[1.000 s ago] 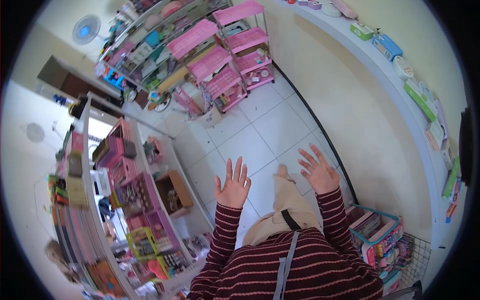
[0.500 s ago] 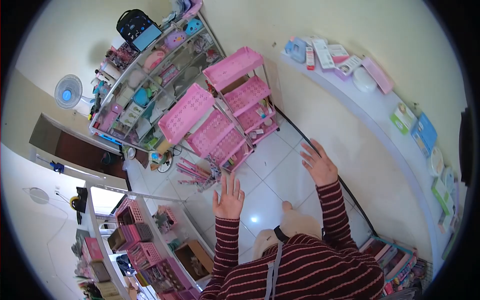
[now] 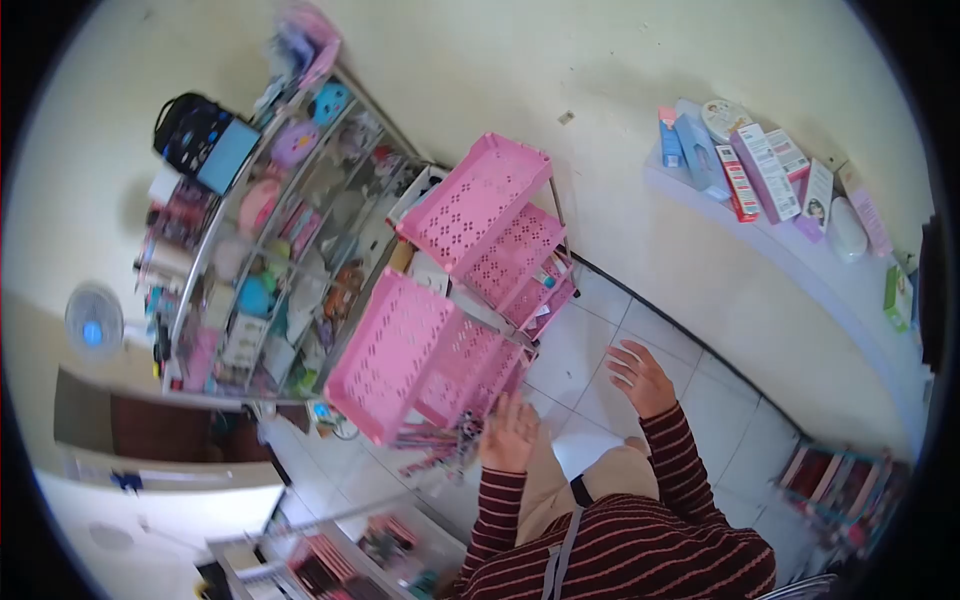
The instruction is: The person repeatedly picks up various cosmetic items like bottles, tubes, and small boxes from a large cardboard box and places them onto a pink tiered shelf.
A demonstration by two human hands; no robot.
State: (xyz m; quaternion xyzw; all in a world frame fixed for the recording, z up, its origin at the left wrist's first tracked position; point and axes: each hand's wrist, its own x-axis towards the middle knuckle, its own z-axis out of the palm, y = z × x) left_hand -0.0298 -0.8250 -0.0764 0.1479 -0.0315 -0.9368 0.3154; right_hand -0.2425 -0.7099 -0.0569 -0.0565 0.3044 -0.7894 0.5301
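Plainly, your left hand, loosely open and empty, is nearer the closer pink trolley, ahead and leftward on the tiled floor, its top tray's long axis slanting upper-right to lower-left; your right hand, open, holds nothing.

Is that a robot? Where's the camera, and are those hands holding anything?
No robot here! It's a person with two bare hands: the left hand and the right hand. One camera, worn on the person's head, looks forward and down. Both hands look open, and I can't see anything in them. In front stand pink carts with trays. On the right, small boxes rest on a curved shelf. On the left, you can spot a black backpack.
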